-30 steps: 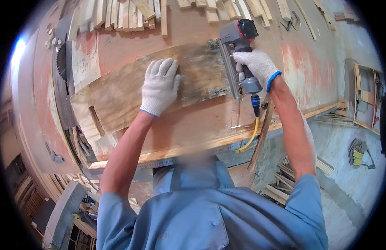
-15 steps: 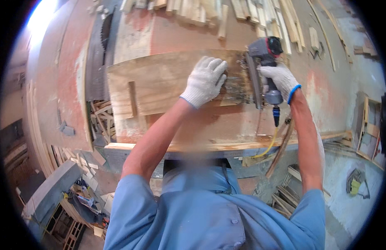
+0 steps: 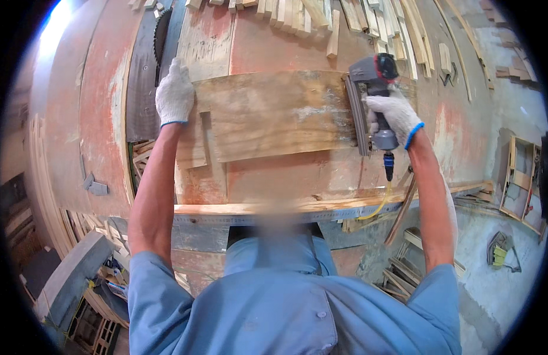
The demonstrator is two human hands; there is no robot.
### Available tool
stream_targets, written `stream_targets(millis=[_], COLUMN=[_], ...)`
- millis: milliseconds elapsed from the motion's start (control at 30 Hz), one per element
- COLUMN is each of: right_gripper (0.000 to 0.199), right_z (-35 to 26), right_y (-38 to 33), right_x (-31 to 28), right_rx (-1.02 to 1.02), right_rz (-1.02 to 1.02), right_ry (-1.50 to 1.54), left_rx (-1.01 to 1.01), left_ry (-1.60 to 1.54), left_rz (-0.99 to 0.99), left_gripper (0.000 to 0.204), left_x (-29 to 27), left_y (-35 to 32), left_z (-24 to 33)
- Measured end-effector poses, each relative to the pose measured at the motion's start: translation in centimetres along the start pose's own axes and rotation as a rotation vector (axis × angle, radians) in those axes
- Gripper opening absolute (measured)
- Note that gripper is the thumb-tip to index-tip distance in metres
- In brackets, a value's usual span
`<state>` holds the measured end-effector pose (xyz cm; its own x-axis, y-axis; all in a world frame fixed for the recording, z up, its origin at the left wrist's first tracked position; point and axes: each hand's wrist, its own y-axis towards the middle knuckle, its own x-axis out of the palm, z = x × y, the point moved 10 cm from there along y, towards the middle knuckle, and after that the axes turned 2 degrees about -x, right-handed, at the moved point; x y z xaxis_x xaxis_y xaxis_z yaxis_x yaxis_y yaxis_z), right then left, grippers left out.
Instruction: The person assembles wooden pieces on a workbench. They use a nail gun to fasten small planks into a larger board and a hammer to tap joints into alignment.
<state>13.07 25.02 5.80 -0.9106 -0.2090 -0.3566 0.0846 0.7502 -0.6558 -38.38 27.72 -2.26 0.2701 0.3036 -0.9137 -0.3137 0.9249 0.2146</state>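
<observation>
Lying across the worktable is a wide, flat wooden board with a slightly curved far edge, dark stains and whitish scuffs. My left hand, in a white knitted glove with a blue cuff, is closed at the board's left end. Part of that end is hidden under the glove. A grey and black air nail gun is over the right part of the board, and my gloved right hand is wrapped round its handle. From the handle's base a yellow air hose hangs toward the near edge.
Several wood strips are piled at the table's far side. A toothed saw blade rises through a slot beyond my left hand. Along the near edge runs a long wooden strip. A wooden frame stands at the right.
My left hand has moved from the middle of the board to its left end. The right hand keeps hold of the nail gun near the right end. The view has shifted slightly.
</observation>
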Motion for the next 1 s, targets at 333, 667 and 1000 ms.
stream_targets(millis=[333,667,1000], right_gripper=[0.016,0.015,0.016], right_z=[-4.1,-3.0,-1.4], right_y=[-1.6,-1.7,-3.0], right_x=[9.1,7.7,8.7], right_rx=[-0.071,0.02,0.045], right_rz=[-0.194,-0.05,-0.102], right_ry=[-0.052,0.086,0.139], left_rx=[0.027,-0.194,-0.055], left_ry=[-0.03,-0.824,-0.514], left_rz=[0.024,-0.226,-0.08], left_gripper=[0.035,0.037,0.041], left_x=[-0.7,-0.7,-0.3], left_y=[0.0,-0.3,-2.9], left_z=[0.4,-2.6,2.1])
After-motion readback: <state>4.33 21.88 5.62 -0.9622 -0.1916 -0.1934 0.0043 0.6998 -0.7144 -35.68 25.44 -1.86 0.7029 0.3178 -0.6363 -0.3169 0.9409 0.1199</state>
